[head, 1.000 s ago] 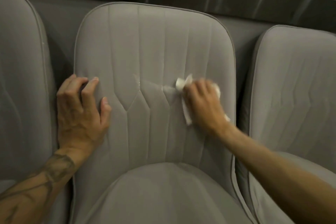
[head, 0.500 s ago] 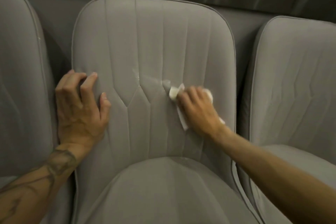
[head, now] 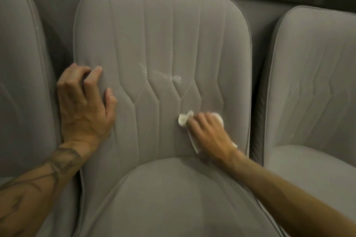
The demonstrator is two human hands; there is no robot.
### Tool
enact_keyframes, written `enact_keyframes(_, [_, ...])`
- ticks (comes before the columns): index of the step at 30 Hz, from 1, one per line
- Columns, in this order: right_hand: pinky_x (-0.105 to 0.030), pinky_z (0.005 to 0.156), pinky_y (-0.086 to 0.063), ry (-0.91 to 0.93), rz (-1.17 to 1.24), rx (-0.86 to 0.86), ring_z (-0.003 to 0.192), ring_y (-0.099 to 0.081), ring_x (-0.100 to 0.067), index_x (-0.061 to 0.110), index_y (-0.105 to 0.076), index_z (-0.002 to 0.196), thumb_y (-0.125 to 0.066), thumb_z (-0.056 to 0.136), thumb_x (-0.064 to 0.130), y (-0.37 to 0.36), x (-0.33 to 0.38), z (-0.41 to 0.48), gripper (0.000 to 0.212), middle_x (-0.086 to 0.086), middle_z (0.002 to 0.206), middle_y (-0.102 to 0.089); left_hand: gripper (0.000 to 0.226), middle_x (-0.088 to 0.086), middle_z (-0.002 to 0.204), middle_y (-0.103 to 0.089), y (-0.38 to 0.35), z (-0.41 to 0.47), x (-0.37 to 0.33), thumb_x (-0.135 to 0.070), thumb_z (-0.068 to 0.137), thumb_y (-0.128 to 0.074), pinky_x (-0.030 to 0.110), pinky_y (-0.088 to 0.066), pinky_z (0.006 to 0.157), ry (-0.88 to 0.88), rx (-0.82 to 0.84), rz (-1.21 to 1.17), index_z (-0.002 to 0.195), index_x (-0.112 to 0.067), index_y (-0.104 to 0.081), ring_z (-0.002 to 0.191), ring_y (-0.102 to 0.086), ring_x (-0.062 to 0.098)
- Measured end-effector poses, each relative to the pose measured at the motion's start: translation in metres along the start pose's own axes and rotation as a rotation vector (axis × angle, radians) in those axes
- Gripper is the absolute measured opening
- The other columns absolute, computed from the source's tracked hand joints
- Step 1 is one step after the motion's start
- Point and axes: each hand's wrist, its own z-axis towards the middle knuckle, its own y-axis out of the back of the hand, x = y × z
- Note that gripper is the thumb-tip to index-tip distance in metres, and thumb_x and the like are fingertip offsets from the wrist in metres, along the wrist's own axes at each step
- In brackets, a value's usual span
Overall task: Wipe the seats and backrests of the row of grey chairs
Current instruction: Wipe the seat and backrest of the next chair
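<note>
Item: row of grey chairs, seen from above and near.
- Left chair (head: 19, 82) and right chair (head: 312, 82): both cut off by the frame edges, only part of each backrest and seat showing.
- Middle backrest (head: 163, 34): shown whole, with stitched vertical panels. A pale wet smear (head: 176, 78) lies near its centre.
- Middle seat (head: 173, 198): near edge cut off at the bottom of the frame.
- White cloth (head: 183, 119): low on the middle backrest, right of centre and just above the seat. It is mostly hidden under the right hand, with a crumpled corner showing at the left and a strip trailing below the palm.
- Right hand (head: 208, 132): slightly blurred, palm down, fingers curled over the cloth and pressing it to the fabric. Its forearm runs in from the near right.
- Left hand (head: 84, 106): clasps the left edge of the middle backrest, fingers bent, thumb spread onto the face. The fingertips on the far side of the edge are hard to make out. The tattooed forearm (head: 28, 194) enters from the near left.
</note>
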Motion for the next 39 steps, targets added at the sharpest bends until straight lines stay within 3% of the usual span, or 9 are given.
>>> enact_keyframes(5, [-0.042,0.065,-0.045,0.106,-0.054,-0.001,0.076,-0.053,-0.031,0.005,-0.055,0.121,-0.052,0.098,0.014,0.008,-0.005,0.006,0.025,-0.012,0.096,-0.060,0.043,0.035,0.130,-0.049,0.002,0.002,-0.001,-0.016,0.100,-0.056,0.055,-0.033,0.117,0.013,0.004,-0.005,0.138,0.003,-0.049,0.129,-0.043,0.050])
enact_keyframes(11, [-0.036,0.077,-0.034,-0.305,0.055,-0.294,0.085,-0.041,-0.026,0.011,-0.053,0.115,-0.053,0.103,0.022,0.002,-0.013,0.050,0.016,-0.008,0.105,-0.046,0.043,0.034,0.131,-0.050,0.000,0.001,0.000,-0.019,0.100,-0.055,0.055,-0.033,0.118,0.013,0.008,0.005,0.138,0.000,-0.047,0.130,-0.039,0.042])
enact_keyframes(15, [-0.042,0.073,-0.040,0.100,0.023,0.043,0.080,-0.052,-0.032,0.005,-0.057,0.120,-0.059,0.094,0.012,-0.019,0.026,-0.021,0.027,-0.011,0.099,-0.056,0.042,0.034,0.131,-0.050,0.000,-0.001,-0.001,-0.019,0.101,-0.054,0.056,-0.034,0.117,0.015,0.018,0.009,0.137,0.002,-0.049,0.129,-0.041,0.043])
enact_keyframes(17, [-0.040,0.071,-0.042,0.165,-0.006,0.057,0.078,-0.056,-0.032,0.006,-0.059,0.116,-0.061,0.093,0.011,-0.010,0.017,-0.018,0.023,-0.012,0.096,-0.060,0.042,0.034,0.131,-0.050,0.002,0.000,-0.001,-0.020,0.102,-0.053,0.055,-0.033,0.118,0.017,0.027,0.018,0.137,0.003,-0.050,0.129,-0.043,0.047])
enact_keyframes(23, [-0.045,0.075,-0.042,-0.445,-0.075,-0.508,0.087,-0.052,-0.034,0.005,-0.058,0.106,-0.051,0.102,0.026,0.057,-0.065,0.146,0.022,-0.020,0.099,-0.058,0.043,0.035,0.131,-0.052,0.002,0.001,0.000,-0.019,0.101,-0.054,0.053,-0.032,0.118,0.014,0.025,0.043,0.137,0.004,-0.051,0.127,-0.048,0.054])
enact_keyframes(25, [-0.044,0.076,-0.043,-0.568,-0.057,-0.568,0.088,-0.054,-0.034,0.005,-0.061,0.104,-0.051,0.102,0.028,0.059,-0.070,0.167,0.025,-0.018,0.101,-0.059,0.043,0.035,0.131,-0.052,0.001,0.001,0.000,-0.019,0.101,-0.054,0.052,-0.031,0.118,0.011,0.022,0.043,0.137,0.004,-0.051,0.128,-0.048,0.054])
enact_keyframes(31, [-0.042,0.068,-0.043,-0.030,0.006,-0.114,0.076,-0.056,-0.033,0.003,-0.068,0.108,-0.060,0.098,0.015,0.021,0.007,0.061,0.017,-0.016,0.094,-0.062,0.043,0.035,0.130,-0.052,-0.001,0.000,0.002,-0.019,0.102,-0.055,0.054,-0.033,0.115,-0.005,0.012,0.037,0.138,0.004,-0.051,0.126,-0.048,0.055])
enact_keyframes(33, [-0.042,0.068,-0.045,0.030,0.008,-0.050,0.077,-0.057,-0.034,0.003,-0.067,0.109,-0.054,0.099,0.016,0.028,-0.003,0.064,0.020,-0.017,0.095,-0.062,0.043,0.035,0.130,-0.052,-0.001,0.000,0.002,-0.019,0.101,-0.055,0.054,-0.033,0.116,0.000,0.010,0.040,0.138,0.004,-0.051,0.127,-0.048,0.056])
enact_keyframes(39, [-0.042,0.079,-0.042,-0.425,-0.025,-0.544,0.092,-0.055,-0.036,0.002,-0.060,0.101,-0.049,0.102,0.025,0.081,-0.068,0.205,0.026,-0.020,0.104,-0.058,0.043,0.025,0.134,-0.045,-0.005,-0.001,0.006,-0.019,0.101,-0.055,0.052,-0.032,0.117,-0.016,-0.009,0.022,0.139,0.002,-0.051,0.130,-0.046,0.052])
